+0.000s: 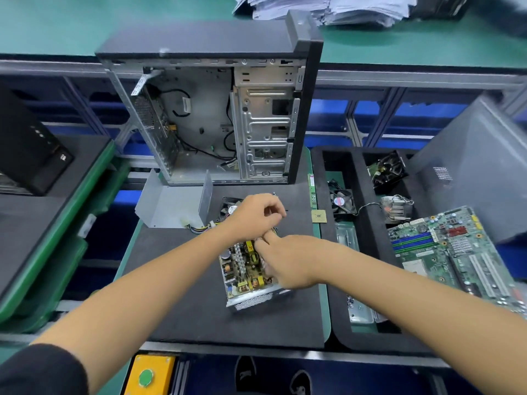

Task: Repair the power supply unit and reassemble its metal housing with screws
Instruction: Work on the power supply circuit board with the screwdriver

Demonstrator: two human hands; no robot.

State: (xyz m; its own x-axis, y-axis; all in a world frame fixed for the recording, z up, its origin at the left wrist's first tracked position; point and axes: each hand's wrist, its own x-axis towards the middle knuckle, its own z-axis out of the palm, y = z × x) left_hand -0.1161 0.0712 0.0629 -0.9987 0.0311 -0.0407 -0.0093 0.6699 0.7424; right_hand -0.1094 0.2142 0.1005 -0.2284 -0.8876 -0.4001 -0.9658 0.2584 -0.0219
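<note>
An electronics repair workshop: an opened computer tower case (216,121) stands on a black foam-padded surface (182,303), a motherboard (456,252) and cooling fans (343,201) fill trays, beside aluminium-framed benches.

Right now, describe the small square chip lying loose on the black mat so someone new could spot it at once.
Start at the open computer case standing at the back of the black mat. Follow the mat's right edge toward you, past the thin green memory stick lying along it. Just below it sits the processor chip: a flat gold-tan square, the only such piece there.
</note>
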